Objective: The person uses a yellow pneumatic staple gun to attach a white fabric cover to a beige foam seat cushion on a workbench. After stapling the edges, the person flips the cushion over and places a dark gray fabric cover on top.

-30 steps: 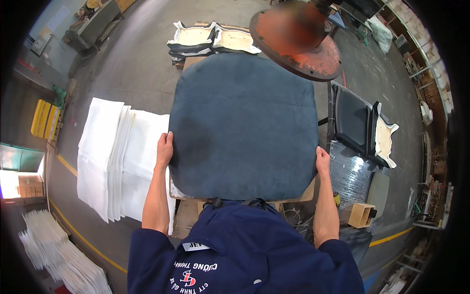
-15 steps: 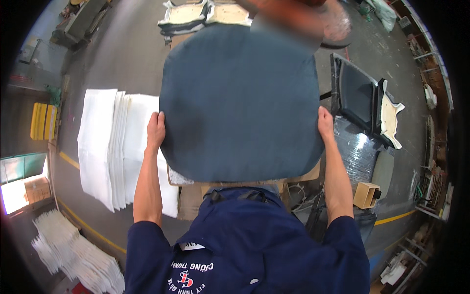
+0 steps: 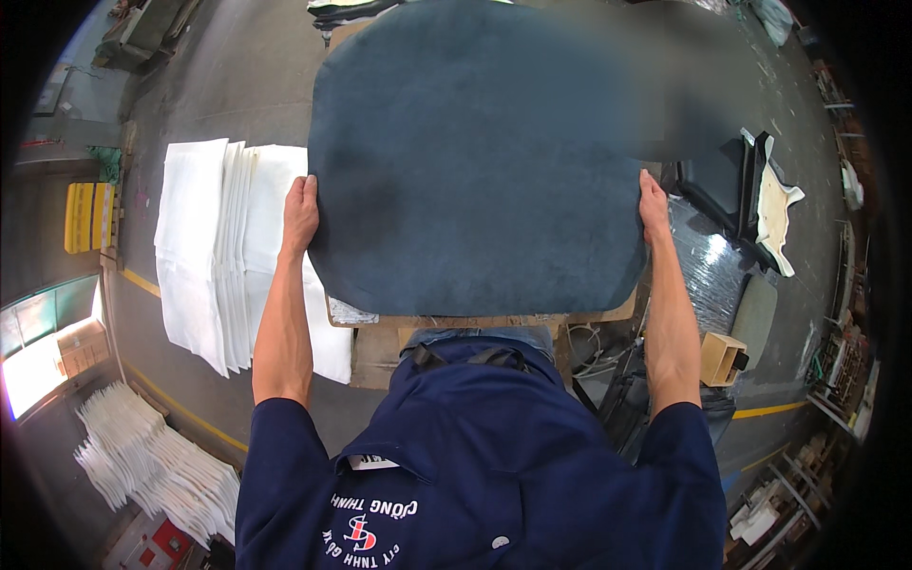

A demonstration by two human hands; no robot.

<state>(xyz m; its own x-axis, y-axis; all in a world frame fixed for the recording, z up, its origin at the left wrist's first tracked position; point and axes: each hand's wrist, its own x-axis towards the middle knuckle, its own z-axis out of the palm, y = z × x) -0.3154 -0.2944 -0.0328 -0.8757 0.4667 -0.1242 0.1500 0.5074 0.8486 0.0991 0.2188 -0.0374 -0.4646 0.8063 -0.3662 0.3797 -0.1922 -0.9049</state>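
While both arms reach forward in the head view, the person holds a big dark blue seat cushion (image 3: 475, 157) up in front of the body. The left hand (image 3: 300, 215) grips the cushion's left edge, fingers curled tight around the side. The right hand (image 3: 654, 205) grips the right edge the same way, thumb on top. Both hands are closed on the cushion, one on each side.

The cushion is wide and rounded, and it fills the middle and top of the picture. Its near edge sits just above a wooden board (image 3: 446, 323), and I cannot tell if the two are touching. The board pokes out under the cushion's bottom edge.

To the left, a pile of white sheets (image 3: 214, 252) lies flat on the grey floor (image 3: 247, 76), close to the left arm. More white pieces (image 3: 157, 465) are stacked in a heap at the bottom left. A yellow crate (image 3: 87, 217) stands further left, well apart from the hands; what is inside it is too small to see.

To the right, a small open cardboard box (image 3: 722, 357) sits near the right elbow. Its inside is dark, so I cannot tell what it holds. Behind it, dark seat parts (image 3: 722, 180) lean next to a pale foam piece (image 3: 777, 211).
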